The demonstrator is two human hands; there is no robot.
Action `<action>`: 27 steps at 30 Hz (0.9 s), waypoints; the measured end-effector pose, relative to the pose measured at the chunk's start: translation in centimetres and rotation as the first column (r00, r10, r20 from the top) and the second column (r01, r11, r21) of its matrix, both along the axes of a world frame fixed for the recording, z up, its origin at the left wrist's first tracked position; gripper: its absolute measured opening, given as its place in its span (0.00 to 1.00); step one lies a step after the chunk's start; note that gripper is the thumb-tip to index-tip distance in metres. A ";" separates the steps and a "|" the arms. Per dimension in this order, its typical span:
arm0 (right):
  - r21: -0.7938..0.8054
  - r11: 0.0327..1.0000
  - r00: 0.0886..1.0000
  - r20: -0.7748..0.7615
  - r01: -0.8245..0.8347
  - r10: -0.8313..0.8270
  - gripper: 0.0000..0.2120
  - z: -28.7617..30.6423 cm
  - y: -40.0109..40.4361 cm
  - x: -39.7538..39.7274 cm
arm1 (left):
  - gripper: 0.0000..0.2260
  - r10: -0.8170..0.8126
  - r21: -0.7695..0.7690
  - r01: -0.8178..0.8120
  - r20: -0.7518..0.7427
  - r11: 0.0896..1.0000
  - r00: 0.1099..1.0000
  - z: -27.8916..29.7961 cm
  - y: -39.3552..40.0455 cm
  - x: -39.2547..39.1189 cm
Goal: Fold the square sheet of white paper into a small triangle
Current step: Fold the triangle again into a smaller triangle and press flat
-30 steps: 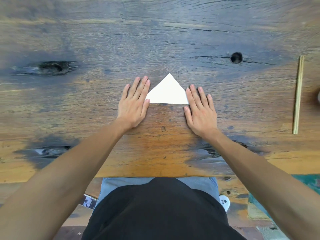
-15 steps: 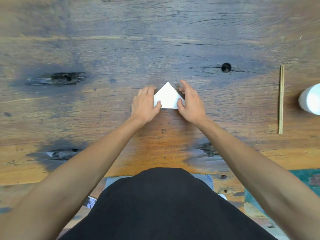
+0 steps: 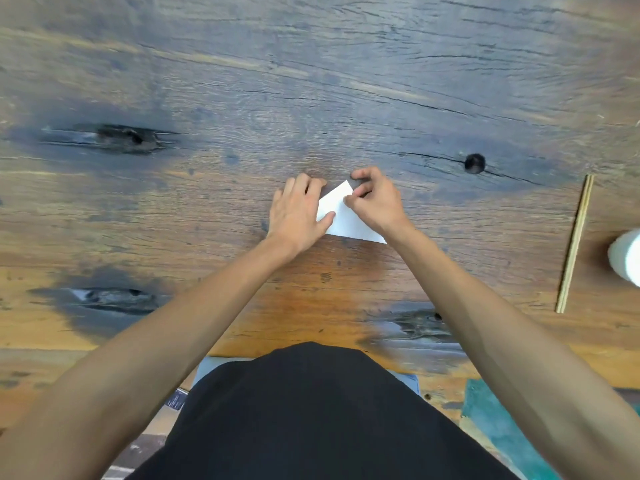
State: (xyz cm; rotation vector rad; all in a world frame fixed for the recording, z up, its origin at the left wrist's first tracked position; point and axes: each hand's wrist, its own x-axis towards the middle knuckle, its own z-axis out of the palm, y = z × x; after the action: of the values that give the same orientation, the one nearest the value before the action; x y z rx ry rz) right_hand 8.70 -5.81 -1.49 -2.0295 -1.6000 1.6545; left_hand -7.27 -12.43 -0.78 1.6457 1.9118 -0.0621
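The white paper [image 3: 341,216], folded into a triangle, lies on the wooden table [image 3: 311,98] in the middle of the head view. My left hand [image 3: 298,211] rests on its left part, thumb pressing on the sheet. My right hand [image 3: 375,202] pinches the paper's top corner between thumb and fingers and covers the right slope. The paper's lower right tip sticks out below my right wrist. Both hands hide part of the sheet.
A pair of pale wooden sticks [image 3: 575,242] lies upright at the right. Beside it, at the right edge, sits a white rounded object [image 3: 627,256]. A dark knot hole [image 3: 474,163] is beyond my right hand. The table's near edge runs above my lap.
Both hands moved from flat beside the triangle onto it. My right hand has closed on the top corner, and the paper now sits skewed with its right tip lower.
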 end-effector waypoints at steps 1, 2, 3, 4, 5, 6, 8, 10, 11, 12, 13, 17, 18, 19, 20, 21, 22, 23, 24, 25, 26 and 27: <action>-0.032 0.999 1.000 -0.019 0.014 -0.014 0.18 0.0 0.1 0.0 | 0.26 0.003 0.002 -0.003 0.004 1.000 1.000 0.0 0.0 0.0; -0.052 0.999 1.000 -0.024 0.013 -0.014 0.17 0.0 0.2 0.0 | 0.26 0.006 0.003 -0.006 0.009 1.000 1.000 0.0 0.0 0.0; -0.061 0.998 1.000 -0.022 0.005 -0.006 0.15 0.0 0.2 0.1 | 0.26 0.006 0.003 -0.006 0.012 1.000 1.000 0.0 0.0 0.0; -0.061 0.998 1.000 -0.017 -0.004 0.003 0.13 0.1 0.2 0.1 | 0.25 0.005 0.003 -0.005 0.015 1.000 1.000 0.0 0.1 0.0; -0.056 0.998 1.000 -0.013 -0.011 0.010 0.12 0.1 0.2 0.2 | 0.25 0.001 0.003 -0.001 0.016 1.000 1.000 0.0 0.1 -0.1; -0.050 0.999 1.000 -0.009 -0.015 0.014 0.11 0.1 0.2 0.2 | 0.25 -0.003 0.004 0.003 0.018 1.000 1.000 0.0 0.1 -0.1; -0.041 0.999 1.000 -0.006 -0.010 0.010 0.10 0.2 0.1 0.3 | 0.25 -0.009 0.008 0.009 0.021 1.000 1.000 0.0 0.2 -0.1; -0.022 1.000 1.000 -0.006 0.004 -0.004 0.08 0.2 -0.1 0.2 | 0.25 -0.016 0.009 0.015 0.023 1.000 1.000 0.0 0.3 -0.2; -0.009 1.000 1.000 -0.010 0.006 -0.006 0.08 0.3 -0.2 0.2 | 0.25 -0.018 0.008 0.017 0.026 1.000 1.000 0.0 0.3 -0.2; 0.004 1.000 1.000 -0.017 0.003 -0.003 0.08 0.3 -0.3 0.2 | 0.25 -0.018 0.006 0.018 0.030 1.000 0.999 0.1 0.3 -0.2; 0.014 1.000 1.000 -0.024 -0.004 0.005 0.08 0.4 -0.4 0.2 | 0.25 -0.018 0.004 0.017 0.033 1.000 0.999 0.1 0.3 -0.2; -0.003 1.000 0.999 -0.052 0.012 -0.012 0.09 0.6 -0.6 0.5 | 0.25 -0.015 -0.005 0.016 0.051 1.000 0.999 0.3 0.3 -0.3; -0.015 1.000 0.998 -0.066 0.025 -0.026 0.10 0.7 -0.7 0.5 | 0.26 -0.017 -0.005 0.017 0.067 1.000 0.998 0.3 0.3 -0.3; -0.024 0.999 0.996 -0.080 0.036 -0.037 0.11 0.8 -0.8 0.6 | 0.27 -0.016 -0.003 0.017 0.099 1.000 0.995 0.3 0.4 -0.3; -0.032 0.999 0.995 -0.095 0.042 -0.045 0.12 0.9 -1.0 0.7 | 0.28 -0.008 -0.001 0.008 0.147 1.000 0.989 0.4 0.5 -0.3; -0.039 0.998 0.993 -0.110 0.044 -0.048 0.13 1.0 -1.1 0.7 | 0.29 0.012 0.000 -0.012 0.206 1.000 0.978 0.4 0.6 -0.3; -0.042 0.998 0.991 -0.125 0.040 -0.045 0.14 1.1 -1.2 0.8 | 0.29 0.038 -0.006 -0.038 0.268 0.999 0.963 0.5 0.8 -0.3; -0.041 0.999 0.989 -0.139 0.034 -0.039 0.14 1.3 -1.4 0.9 | 0.28 0.057 -0.019 -0.054 0.319 0.998 0.946 0.6 1.1 -0.4; -0.034 0.999 0.988 -0.153 0.027 -0.032 0.13 1.5 -1.5 1.1 | 0.24 0.060 -0.034 -0.051 0.353 0.998 0.934 0.6 1.3 -0.4; -0.018 1.000 0.986 -0.167 0.022 -0.025 0.12 1.6 -1.6 1.2 | 0.20 0.051 -0.048 -0.036 0.374 0.998 0.926 0.6 1.6 -0.5; 0.002 1.000 0.983 -0.181 0.022 -0.021 0.10 1.8 -1.7 1.4 | 0.15 0.048 -0.065 -0.024 0.394 0.998 0.918 0.6 1.8 -0.6; 0.024 0.999 0.980 -0.196 0.025 -0.020 0.08 2.0 -1.9 1.6 | 0.11 0.059 -0.084 -0.026 0.424 0.996 0.904 0.6 1.9 -0.7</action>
State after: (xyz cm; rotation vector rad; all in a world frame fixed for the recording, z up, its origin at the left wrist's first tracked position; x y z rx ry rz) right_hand 10.29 -7.69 0.53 -1.8009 -1.5188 1.7532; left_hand -8.01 -10.55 -0.17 1.4242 1.5865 0.2246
